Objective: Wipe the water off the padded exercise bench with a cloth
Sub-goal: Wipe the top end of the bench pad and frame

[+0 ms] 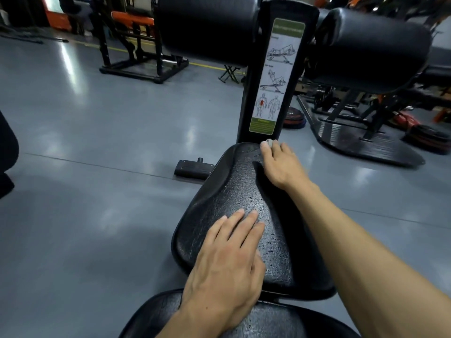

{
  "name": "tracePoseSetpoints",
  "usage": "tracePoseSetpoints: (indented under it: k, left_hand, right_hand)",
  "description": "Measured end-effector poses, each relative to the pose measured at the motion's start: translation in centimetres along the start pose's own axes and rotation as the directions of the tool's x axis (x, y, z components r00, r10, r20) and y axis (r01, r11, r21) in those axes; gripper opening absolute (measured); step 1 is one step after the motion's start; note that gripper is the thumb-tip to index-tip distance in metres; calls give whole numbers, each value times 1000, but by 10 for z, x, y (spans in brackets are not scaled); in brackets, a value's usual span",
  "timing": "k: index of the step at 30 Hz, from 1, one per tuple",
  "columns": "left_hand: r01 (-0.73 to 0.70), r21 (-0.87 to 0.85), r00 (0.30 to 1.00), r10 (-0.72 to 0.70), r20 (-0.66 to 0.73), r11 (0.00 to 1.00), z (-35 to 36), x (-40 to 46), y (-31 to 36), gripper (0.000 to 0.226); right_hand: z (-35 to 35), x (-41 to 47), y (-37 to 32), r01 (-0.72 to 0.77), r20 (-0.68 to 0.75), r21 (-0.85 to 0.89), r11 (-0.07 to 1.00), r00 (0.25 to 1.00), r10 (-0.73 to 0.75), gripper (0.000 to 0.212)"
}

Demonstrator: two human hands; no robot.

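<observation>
seat pad: the black padded counter [219, 203] runs away from the camera, narrowing toward its far end; dark droplets speckle its middle and near part.
back pad: a second black cushion [268, 320] sits at the bottom edge, just behind the seat pad.
left hand: the left hand [227, 262] lies palm down across the gap between the two pads, its fingers [249, 220] straight and spread, resting flat on the wet surface and holding nothing.
right hand: the right hand [280, 164] reaches to the far end of the seat pad, arm stretched out along the pad's right side.
cloth: a small pale grey cloth [269, 142] peeks out under the right fingertips, pressed against the pad's far edge at the foot of the upright post; most of it is hidden, and i cannot tell whether the fingers curl round it or only press on it.
post: a black upright [246, 98] carries a green-bordered exercise sticker [275, 76].
rollers: two black padded rollers [207, 25] flank the top of the post.
floor: glossy grey floor [85, 118], with other gym frames and weight plates [294, 119] beyond.
</observation>
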State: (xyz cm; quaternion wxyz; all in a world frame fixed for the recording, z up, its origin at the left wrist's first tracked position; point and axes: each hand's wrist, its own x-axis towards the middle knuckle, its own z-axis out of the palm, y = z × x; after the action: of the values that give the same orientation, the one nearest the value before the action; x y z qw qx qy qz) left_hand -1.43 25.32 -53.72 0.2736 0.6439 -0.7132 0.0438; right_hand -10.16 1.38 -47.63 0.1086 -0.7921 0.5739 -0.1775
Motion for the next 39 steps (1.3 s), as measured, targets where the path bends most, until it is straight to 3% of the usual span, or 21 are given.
tracePoseSetpoints:
  k: [2,6,8,11,12,15,17,18,22,24,27,29,31,33,35,37,39]
  left_hand:
    - [7,-1,1000,-7,11,1000,0,0,0,51]
    - [13,-5,1000,-13,11,1000,0,0,0,50]
    - [14,-9,1000,-14,6,1000,1,0,0,50]
    - [25,-10,1000,-25,16,1000,0,0,1,50]
    - [27,-11,999,-27,22,1000,-1,0,1,50]
    - [33,-16,999,-32,34,999,-2,0,2,51]
    - [30,-12,999,-29,35,999,0,1,0,52]
    - [27,-3,999,-27,34,1000,0,1,0,52]
    - [28,9,999,-28,35,1000,-3,0,2,51]
    - [22,1,999,-22,32,1000,-3,0,2,51]
    - [11,7,999,-11,30,1000,-1,2,0,49]
    - [10,13,1000,-10,26,1000,0,2,0,50]
    - [11,14,1000,-11,22,1000,0,1,0,51]
    - [11,17,1000,-11,26,1000,-1,0,1,52]
    - [12,18,1000,-12,26,1000,-2,0,2,52]
    - [18,16,999,-18,26,1000,-3,0,2,51]
    - [19,11,999,-20,27,1000,-3,0,2,51]
  right_hand:
    - [12,5,-21,100,19,-73,992,995,-99,96]
    - [16,-9,-44,349,126,-159,924,935,-331,68]
    - [7,-8,-37,311,122,-189,931,949,-292,59]
    - [1,5,-33,136,53,-175,975,990,-129,60]
    - [2,2,-38,155,41,-168,974,988,-150,61]
    - [12,-35,-48,468,93,-147,871,884,-459,57]
    - [8,-55,-41,576,190,-108,811,812,-552,54]
    - [4,-53,-35,560,205,-111,821,821,-532,54]
    - [-6,-24,-32,251,128,-144,957,964,-234,56]
    - [-1,-40,-41,328,142,-171,929,941,-306,54]
    - [0,-80,-41,565,232,-59,823,810,-539,51]
    - [-3,-73,-26,573,252,-79,816,804,-540,51]
    - [-7,-52,-10,370,185,-109,923,919,-347,53]
    - [-7,-44,-4,181,108,-130,975,980,-168,58]
    - [-4,-58,-8,243,83,-126,962,969,-234,59]
    - [-6,-78,-7,439,100,-48,897,896,-433,55]
    - [-13,-81,5,526,125,13,851,843,-523,58]
